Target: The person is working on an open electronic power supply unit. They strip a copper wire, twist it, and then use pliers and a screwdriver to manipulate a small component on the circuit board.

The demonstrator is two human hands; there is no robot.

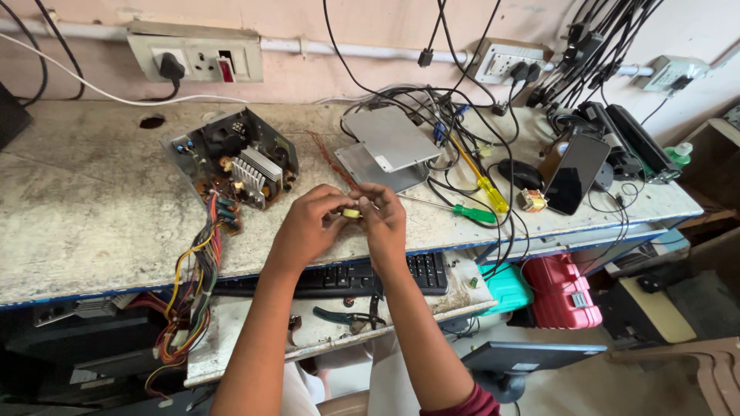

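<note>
One view only, from a camera worn on the person's head. It looks down and forward over a worn workbench (92, 208) toward the pink wall (370, 23) behind it, with wall sockets along the top edge. Both forearms reach up from the bottom edge into the middle. The bench is close; the floor shows lower right.

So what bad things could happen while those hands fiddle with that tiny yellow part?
The small yellow part is pinched between the left hand and right hand right over the bench edge, so it might slip and drop toward the keyboard or the floor. The thin copper wire running up from it could snap if tugged. Loose black cables lie close by and might snag a wrist.
</note>
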